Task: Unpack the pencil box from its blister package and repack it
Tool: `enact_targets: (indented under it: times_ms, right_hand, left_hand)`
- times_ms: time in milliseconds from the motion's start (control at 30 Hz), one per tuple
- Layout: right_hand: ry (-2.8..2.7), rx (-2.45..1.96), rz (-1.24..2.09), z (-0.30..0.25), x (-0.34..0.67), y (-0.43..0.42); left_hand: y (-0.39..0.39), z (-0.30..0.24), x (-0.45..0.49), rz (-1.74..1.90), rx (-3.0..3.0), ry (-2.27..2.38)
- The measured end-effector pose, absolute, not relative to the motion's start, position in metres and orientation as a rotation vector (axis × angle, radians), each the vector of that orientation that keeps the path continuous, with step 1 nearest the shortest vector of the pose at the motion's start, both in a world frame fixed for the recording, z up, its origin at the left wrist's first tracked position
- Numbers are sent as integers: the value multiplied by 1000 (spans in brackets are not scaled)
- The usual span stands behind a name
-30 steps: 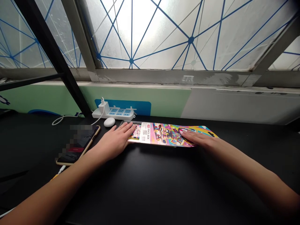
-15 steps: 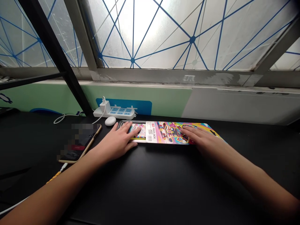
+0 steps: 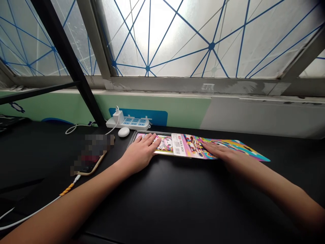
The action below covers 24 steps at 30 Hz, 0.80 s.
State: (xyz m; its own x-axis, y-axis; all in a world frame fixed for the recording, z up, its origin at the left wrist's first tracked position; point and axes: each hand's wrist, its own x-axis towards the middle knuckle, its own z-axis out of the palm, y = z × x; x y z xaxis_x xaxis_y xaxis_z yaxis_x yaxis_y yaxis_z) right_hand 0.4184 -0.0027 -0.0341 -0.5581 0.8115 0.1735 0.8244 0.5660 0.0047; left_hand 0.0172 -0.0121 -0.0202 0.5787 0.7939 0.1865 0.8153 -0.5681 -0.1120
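And there goes the printed card sleeve (image 3: 189,149), sliding further right off the clear pencil box (image 3: 165,144) on the black bench (image 3: 203,203), left hand (image 3: 139,154) spread flat on the box, right hand (image 3: 223,155) spread flat on the sleeve, neither gripping.

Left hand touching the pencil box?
Touching. The head view shows the left hand lying flat on the left part of the pencil box, with the fingers resting on its printed front.
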Motion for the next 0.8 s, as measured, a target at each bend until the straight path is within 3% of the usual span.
enact_targets:
  times_ms: [167, 367, 600, 800]
  right_hand:
    - [-2641, -1280, -309, -26, 404, -6]
    - [-2679, -1177, -165, -32, 371, -6]
    - [-2635, -1272, -73, -19, 412, -2]
    - [-2546, -1350, -209, 4, 459, 5]
  left_hand:
    - [-11, -18, 14, -136, -2645, -1330]
    - [-11, -18, 13, -138, -2654, -1332]
    - [-9, -18, 9, -174, -2655, -1362]
    - [-9, -14, 6, -143, -2667, -1356]
